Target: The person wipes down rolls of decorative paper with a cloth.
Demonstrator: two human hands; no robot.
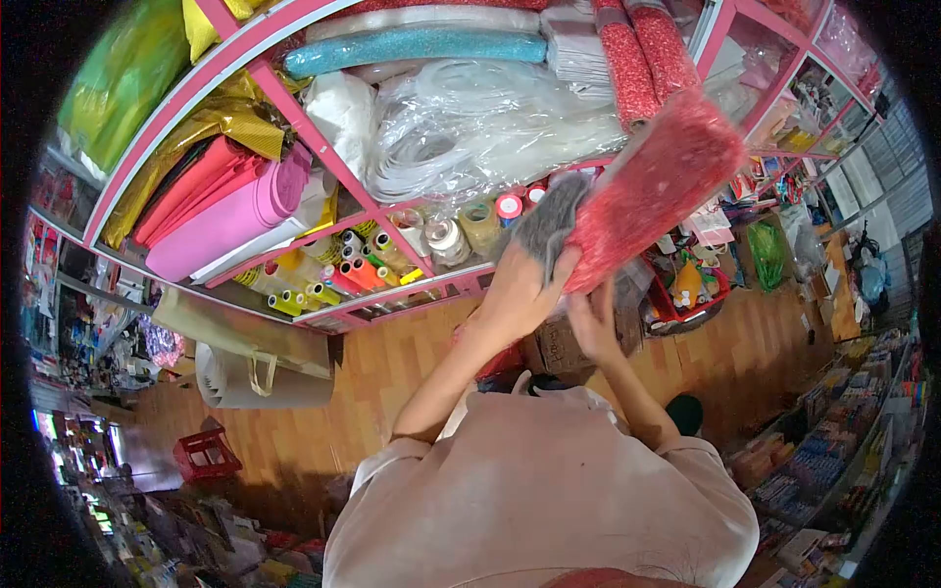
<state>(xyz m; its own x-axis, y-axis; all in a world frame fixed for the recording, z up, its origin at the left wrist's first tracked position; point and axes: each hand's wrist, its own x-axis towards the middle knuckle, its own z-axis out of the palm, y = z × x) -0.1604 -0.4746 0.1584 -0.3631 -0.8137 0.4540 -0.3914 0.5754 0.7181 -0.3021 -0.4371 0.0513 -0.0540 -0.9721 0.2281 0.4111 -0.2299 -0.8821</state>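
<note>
A red, plastic-wrapped package (655, 186) is held up in front of the pink-framed shelves, tilted toward the upper right. My left hand (534, 284) grips its lower left end, with a grey cloth (551, 225) lying over the fingers and against the package. Below the package's lower end, my right hand (594, 321) is raised with its fingers pointing up, close to or touching the underside. The package hides part of its fingers, so its grip is unclear.
Pink-framed shelves (319, 147) ahead hold coiled clear tubing (431, 137), a blue roll (417, 51) and tape rolls. A red basket (691, 294) and cardboard box (559, 348) stand below. On the wooden floor at left is a red crate (207, 454).
</note>
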